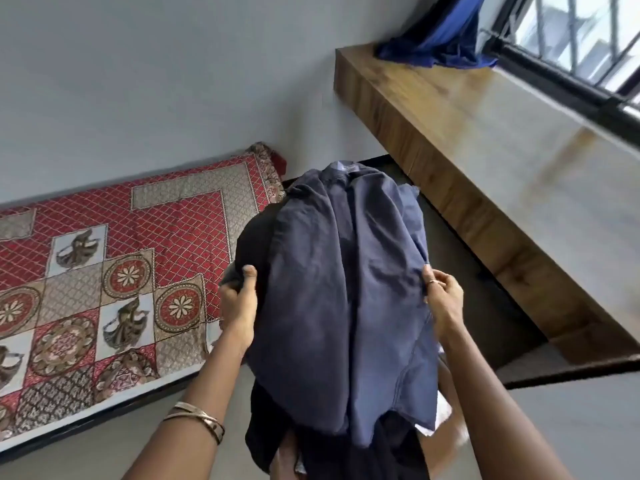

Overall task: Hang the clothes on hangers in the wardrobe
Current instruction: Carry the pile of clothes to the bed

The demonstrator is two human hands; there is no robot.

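- Shirt, slate-blue, held up in front of the person, above the floor between bed and wooden ledge; collar end away from the camera, hem hanging toward it. Darker, near-black cloth shows behind its left edge and below the hem; can't tell if it is a second garment.
- Progress, as judged: early. No hanger and no wardrobe in view; garment not yet on anything. Left to do: find hanger, thread shoulders, carry to the rail.
- Bed at left, red patterned quilt, along the wall. Nothing laid out on the visible part.
- Wooden ledge at right under a barred window; blue cloth bunched at its far end, possibly a curtain.
- Obstruction: held fabric blocks the view of what is directly ahead.
- Left hand grasps the dark fabric at the shirt's left edge, thumb over it; bangles on that wrist.
- Right hand pinches the right edge; ring on one finger.
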